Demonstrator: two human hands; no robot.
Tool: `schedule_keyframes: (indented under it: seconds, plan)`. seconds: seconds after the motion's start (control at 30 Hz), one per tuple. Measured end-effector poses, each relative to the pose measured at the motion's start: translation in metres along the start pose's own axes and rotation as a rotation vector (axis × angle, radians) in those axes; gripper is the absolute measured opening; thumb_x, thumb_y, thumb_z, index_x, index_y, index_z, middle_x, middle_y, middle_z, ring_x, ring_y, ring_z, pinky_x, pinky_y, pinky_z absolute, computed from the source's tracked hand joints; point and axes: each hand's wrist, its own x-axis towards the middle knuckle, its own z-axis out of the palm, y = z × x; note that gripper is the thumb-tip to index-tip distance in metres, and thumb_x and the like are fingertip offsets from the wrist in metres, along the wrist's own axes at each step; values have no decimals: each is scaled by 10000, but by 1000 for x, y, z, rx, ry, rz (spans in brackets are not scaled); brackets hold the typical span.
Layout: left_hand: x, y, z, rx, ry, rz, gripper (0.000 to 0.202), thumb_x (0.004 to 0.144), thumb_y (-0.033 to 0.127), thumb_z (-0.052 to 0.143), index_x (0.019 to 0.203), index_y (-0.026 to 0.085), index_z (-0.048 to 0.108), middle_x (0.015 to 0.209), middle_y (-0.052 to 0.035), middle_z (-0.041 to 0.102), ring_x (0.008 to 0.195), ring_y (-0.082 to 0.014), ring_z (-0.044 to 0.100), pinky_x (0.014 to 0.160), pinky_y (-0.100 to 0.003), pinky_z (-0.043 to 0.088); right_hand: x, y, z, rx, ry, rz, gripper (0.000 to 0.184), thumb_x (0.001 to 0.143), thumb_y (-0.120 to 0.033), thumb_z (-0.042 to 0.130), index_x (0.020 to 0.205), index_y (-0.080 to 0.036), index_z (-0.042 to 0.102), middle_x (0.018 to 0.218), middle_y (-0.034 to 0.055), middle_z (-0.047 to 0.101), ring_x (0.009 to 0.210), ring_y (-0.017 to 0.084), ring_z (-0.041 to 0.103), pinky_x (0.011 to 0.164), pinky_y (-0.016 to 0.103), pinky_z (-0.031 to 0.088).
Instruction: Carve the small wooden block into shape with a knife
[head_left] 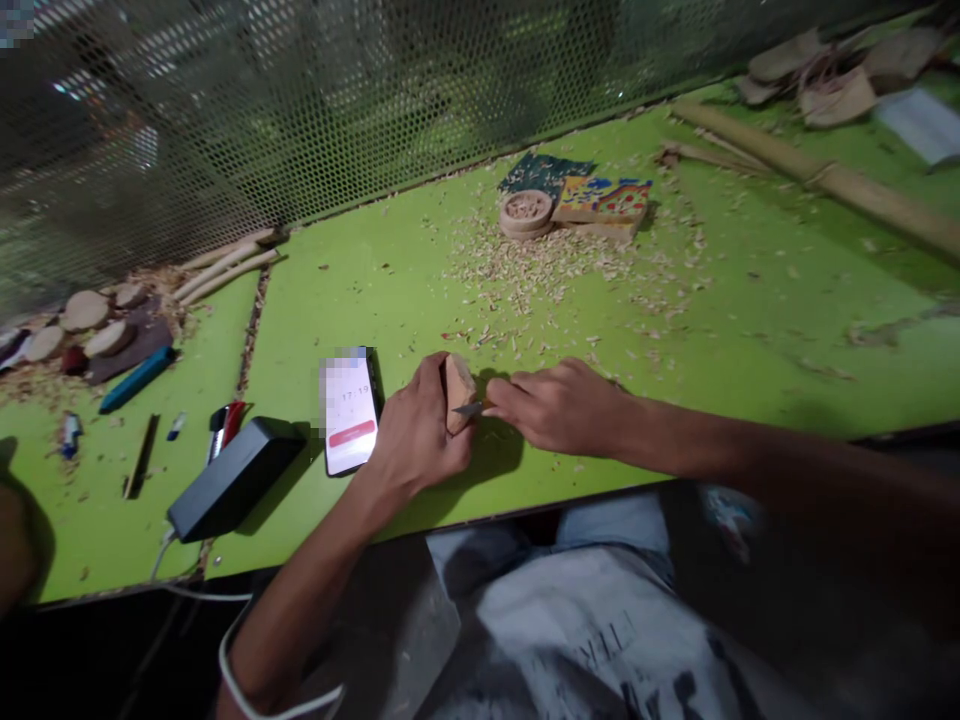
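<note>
My left hand (421, 425) is wrapped round a small block of pale wood (459, 385), which it holds just above the green table near the front edge. In my right hand (559, 405) is a small carving knife (469, 408); its short blade lies against the wood's right face, and its handle is mostly hidden by my fingers. Just left of my left hand, a phone (351, 420) rests face up with its screen lit. Pale wood shavings (555, 265) are scattered on the table beyond both hands.
Behind the shavings sit a round wooden dish (525, 213) and a painted wooden block (606, 203). A dark power bank (236, 478) with a white cable stands at left. Wood slices (86, 312) lie far left, a bamboo pole (825, 178) at right. Metal mesh (420, 95) borders the back.
</note>
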Motion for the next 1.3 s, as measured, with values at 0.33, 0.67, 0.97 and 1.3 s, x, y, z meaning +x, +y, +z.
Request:
schedule_keyframes:
  seconds: [0.33, 0.67, 0.97, 1.3]
  plan:
    - [-2, -1, 0, -78, -3, 20, 668, 766, 390, 550, 1366, 123, 426, 1070, -157, 689, 811, -309, 664, 741, -486, 540, 3, 79, -6, 67, 139, 360, 438, 1123, -417, 319, 1159, -125, 644, 701, 20, 649, 526, 134, 458, 568, 282, 230]
    - [4, -3, 4, -68, 16, -28, 661, 832, 464, 554, 1373, 112, 411, 1099, -176, 685, 874, -341, 693, 746, -481, 559, -2, 3, 4, 40, 67, -88, 507, 1157, -430, 220, 1022, -177, 638, 711, 19, 708, 521, 121, 509, 569, 344, 146]
    - [3, -1, 7, 47, 45, -26, 716, 814, 442, 583, 1411, 106, 376, 1210, -225, 679, 954, -366, 725, 765, -483, 597, -3, -7, 9, 23, 36, -78, 502, 1155, -438, 238, 1050, -183, 658, 724, 26, 719, 512, 121, 498, 573, 349, 133]
    - [-2, -1, 0, -5, 14, -45, 705, 780, 390, 543, 1404, 99, 394, 1110, -200, 695, 837, -342, 703, 743, -488, 556, 6, 87, -6, 57, 207, 442, 451, 1132, -437, 310, 1153, -137, 646, 746, 36, 661, 560, 132, 444, 599, 295, 236]
